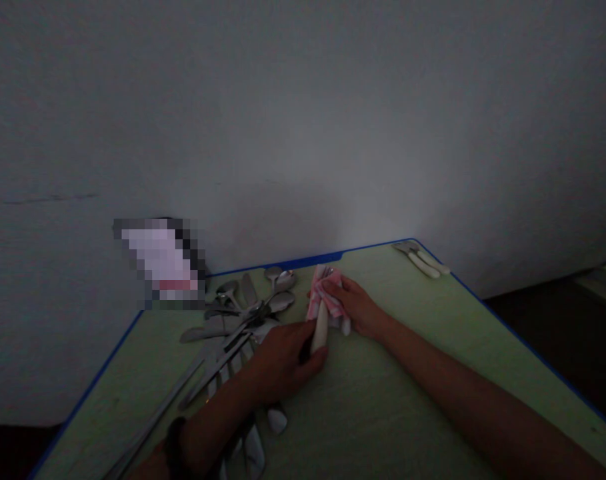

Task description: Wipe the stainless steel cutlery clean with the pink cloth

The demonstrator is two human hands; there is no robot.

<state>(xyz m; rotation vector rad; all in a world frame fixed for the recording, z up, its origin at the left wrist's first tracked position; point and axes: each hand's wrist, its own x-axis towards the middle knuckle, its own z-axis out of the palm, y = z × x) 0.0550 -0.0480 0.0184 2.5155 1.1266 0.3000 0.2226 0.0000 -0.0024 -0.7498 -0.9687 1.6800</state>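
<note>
My left hand (pixel 290 357) is closed around the pale handle of a fork (pixel 321 328), just right of a pile of cutlery (pixel 253 323). The fork's tines poke out past a pink and white cloth (pixel 335 303). With its fingers closed, my right hand (pixel 355 307) presses this cloth round the fork's upper part, so the neck is hidden. Metal spoons (pixel 281 302), table knives and longer utensils make up the pile, which my left forearm partly covers.
Two white-handled utensils (pixel 423 259) lie at the table's far right corner. The pale green table (pixel 383 413) has a blue edge and stands against a grey wall (pixel 303 133). A blurred-out pinkish item (pixel 157 257) leans at the back left.
</note>
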